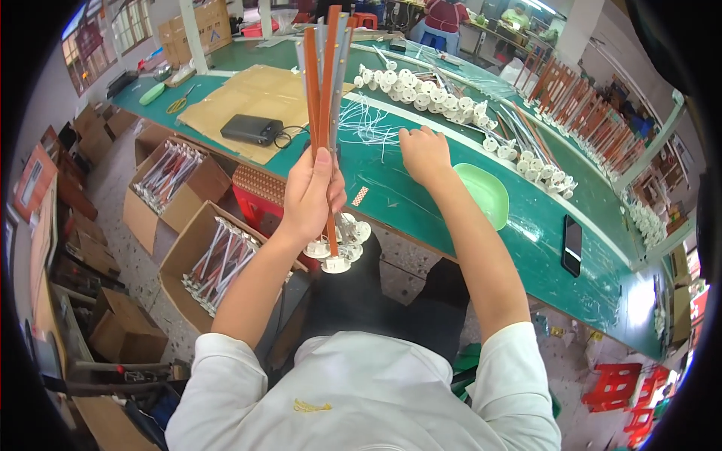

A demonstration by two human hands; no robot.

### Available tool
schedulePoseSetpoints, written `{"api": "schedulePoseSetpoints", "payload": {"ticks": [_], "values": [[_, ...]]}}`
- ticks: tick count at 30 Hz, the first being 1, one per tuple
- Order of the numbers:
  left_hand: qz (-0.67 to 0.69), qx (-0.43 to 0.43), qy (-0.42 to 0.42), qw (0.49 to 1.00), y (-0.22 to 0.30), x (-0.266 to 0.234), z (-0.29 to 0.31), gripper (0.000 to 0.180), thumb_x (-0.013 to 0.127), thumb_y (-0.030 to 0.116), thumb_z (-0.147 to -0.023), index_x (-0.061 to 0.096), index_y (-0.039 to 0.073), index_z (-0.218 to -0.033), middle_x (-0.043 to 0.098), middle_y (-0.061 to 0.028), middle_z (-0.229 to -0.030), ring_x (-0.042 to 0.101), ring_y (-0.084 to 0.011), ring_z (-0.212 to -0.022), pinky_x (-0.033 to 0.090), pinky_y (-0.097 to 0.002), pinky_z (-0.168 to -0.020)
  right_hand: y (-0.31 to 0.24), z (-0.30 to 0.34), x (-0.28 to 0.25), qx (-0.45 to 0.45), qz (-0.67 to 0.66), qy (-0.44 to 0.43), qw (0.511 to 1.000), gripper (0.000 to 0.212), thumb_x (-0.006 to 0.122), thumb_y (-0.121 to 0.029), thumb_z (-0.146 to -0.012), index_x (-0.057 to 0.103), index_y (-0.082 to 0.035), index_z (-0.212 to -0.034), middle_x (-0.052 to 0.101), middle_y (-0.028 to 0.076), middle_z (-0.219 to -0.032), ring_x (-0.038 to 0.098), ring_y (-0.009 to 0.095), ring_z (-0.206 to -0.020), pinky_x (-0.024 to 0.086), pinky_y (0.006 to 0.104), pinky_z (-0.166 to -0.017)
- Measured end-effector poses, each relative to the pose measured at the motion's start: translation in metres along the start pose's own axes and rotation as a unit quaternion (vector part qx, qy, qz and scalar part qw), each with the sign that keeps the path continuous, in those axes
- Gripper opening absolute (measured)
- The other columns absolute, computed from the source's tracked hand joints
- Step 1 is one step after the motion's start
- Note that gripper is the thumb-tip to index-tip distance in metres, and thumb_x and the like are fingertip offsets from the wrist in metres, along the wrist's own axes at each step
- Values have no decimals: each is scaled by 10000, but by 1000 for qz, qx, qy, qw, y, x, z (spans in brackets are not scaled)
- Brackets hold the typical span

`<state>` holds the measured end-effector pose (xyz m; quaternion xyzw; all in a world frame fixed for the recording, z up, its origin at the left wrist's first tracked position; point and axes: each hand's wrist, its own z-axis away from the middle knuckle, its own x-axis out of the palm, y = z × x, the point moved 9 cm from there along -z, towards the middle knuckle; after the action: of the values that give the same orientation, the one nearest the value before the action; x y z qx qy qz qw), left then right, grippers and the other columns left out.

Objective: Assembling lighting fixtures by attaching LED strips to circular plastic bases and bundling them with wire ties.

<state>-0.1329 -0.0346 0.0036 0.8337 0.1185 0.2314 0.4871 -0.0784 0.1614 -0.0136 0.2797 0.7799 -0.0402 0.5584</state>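
In the head view, the person's left hand [312, 192] is holding a bundle of brown and grey strips [328, 90] upright in front of the counter [526, 263], its fingers clamped around the lower part, while the round white discs [336, 264] at the bottom are hanging below the fist, clear of the counter. The right hand [426, 156] is hovering over or resting on the counter, just beside a loose heap of white strands [368, 124]; its fingers are curling together, but whether they are pinching a strand, one cannot tell. A green plate [487, 197] is lying near the right forearm. The step in hand seems to be steadying the gathered bundle while a strand is being picked out; the next move would be calling for a single strand freed from the tangle, with the strips staying level at their ends. As for writing, a back carton [174, 46] is showing a dark mark too small to read, the white shirt [376, 376] is bearing a small yellow motif, and the phone [572, 244] is showing no readable label.
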Motion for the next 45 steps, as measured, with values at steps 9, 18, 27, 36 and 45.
{"api": "schedulePoseSetpoints", "payload": {"ticks": [9, 18, 27, 36, 45], "values": [[-4, 22, -12, 1000, -7, 18, -2, 335, 340, 360, -1075, 450, 64, -964, 397, -5, -617, 358, -73, -483, 337, -213, -448, 39, 16, -2, 154, -176, -47, 971, 159, 594, -85, -825, 648, -45, -969, 694, 182, -954, 674, 368, -929, 531, 491, -784], [58, -140, -160, 975, -21, 71, 24, 434, 367, 355, -1066, 311, 103, -1416, 363, 2, -590, 366, -90, -482, 337, -222, -450, 66, 106, -82, 206, -553, 213, 778, 125, 577, -95, -928, 638, 14, -915, 643, 87, -721, 624, 175, -663, 490, 307, -625], [8, -221, -343, 913, -55, 130, 81, 511, 443, 262, -1036, 317, 51, -1484, 473, -4, -644, 418, -68, -524, 386, -230, -480, 17, 220, -103, 135, -661, 27, 738, 20, 603, 51, -879, 584, 48, -884, 632, 88, -770, 610, 125, -641, 502, 261, -580], [-373, 132, -321, 861, -23, 163, 81, 258, 583, 83, -908, 519, 4, -1145, 639, -149, -694, 638, -371, -615, 488, -416, -506, -28, 243, -179, 1, -377, 300, 876, 342, 672, 134, -741, 627, 50, -1069, 587, 80, -674, 520, 187, -500, 425, 282, -466], [-265, -2, -337, 903, -32, 152, 85, 217, 528, 77, -948, 466, -27, -1128, 607, -149, -646, 640, -307, -559, 474, -351, -494, -32, 244, -162, -34, -406, 324, 854, 383, 666, 111, -630, 691, 27, -1003, 608, 81, -728, 539, 195, -565, 434, 269, -493]]}}
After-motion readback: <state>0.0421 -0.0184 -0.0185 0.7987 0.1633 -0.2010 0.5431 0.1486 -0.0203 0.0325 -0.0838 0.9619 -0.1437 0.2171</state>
